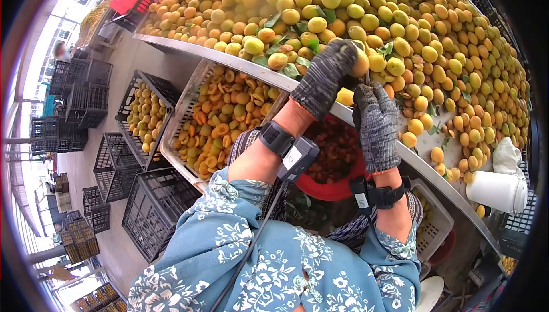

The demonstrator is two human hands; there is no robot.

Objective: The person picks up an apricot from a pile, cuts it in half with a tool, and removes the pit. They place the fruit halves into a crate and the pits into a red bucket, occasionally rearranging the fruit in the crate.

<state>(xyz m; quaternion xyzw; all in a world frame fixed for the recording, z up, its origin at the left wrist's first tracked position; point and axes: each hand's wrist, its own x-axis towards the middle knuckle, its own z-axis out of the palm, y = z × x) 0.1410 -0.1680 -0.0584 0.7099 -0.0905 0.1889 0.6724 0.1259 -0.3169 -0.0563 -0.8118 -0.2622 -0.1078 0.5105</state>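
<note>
Apricot (362, 64) sits clamped in the fingers of the gloved left hand (323, 77), forearm stretched up over the metal table (217, 58) rim. The gloved right hand (376, 124) is curled closed just below it, its grip hidden. A heap of fruit (412, 20) lies beyond, with a red bowl (334, 189) beneath the forearms.

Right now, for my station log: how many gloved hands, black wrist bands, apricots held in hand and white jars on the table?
Gloved hands: 2 (left hand, right hand)
Black wrist bands: 2
Held apricot: 1
White jar: 1
Total: 6
</note>
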